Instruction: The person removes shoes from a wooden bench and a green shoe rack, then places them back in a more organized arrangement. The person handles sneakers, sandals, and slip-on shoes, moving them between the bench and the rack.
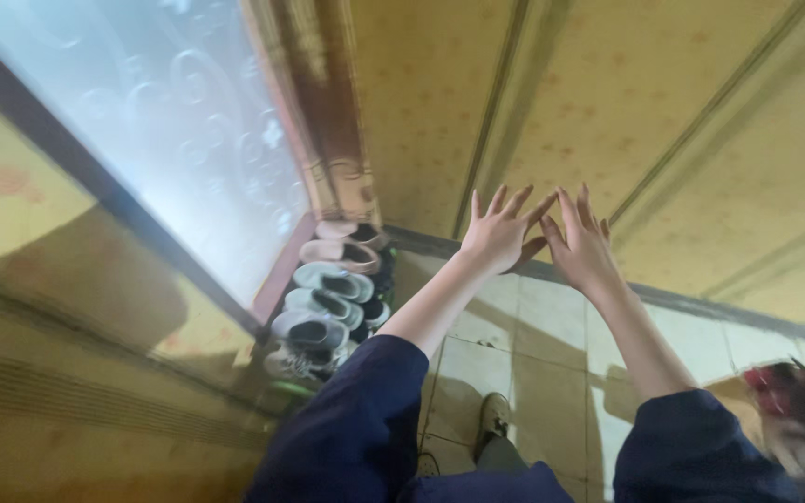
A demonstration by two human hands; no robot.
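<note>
Our left hand [498, 235] and right hand [581, 244] are both spread flat, fingers splayed, holding nothing; the index tips nearly meet, contact unclear. They hover out in front, over the pale floor tiles [552, 326] near the dark skirting [682, 300]. Fingers point away from us toward the yellow wall [663, 112]; each hand's long axis runs along its forearm, converging. Risk, as we judge it: the view is blurred and tilted, so we could clip the row of shoes [328, 307] on our left.
</note>
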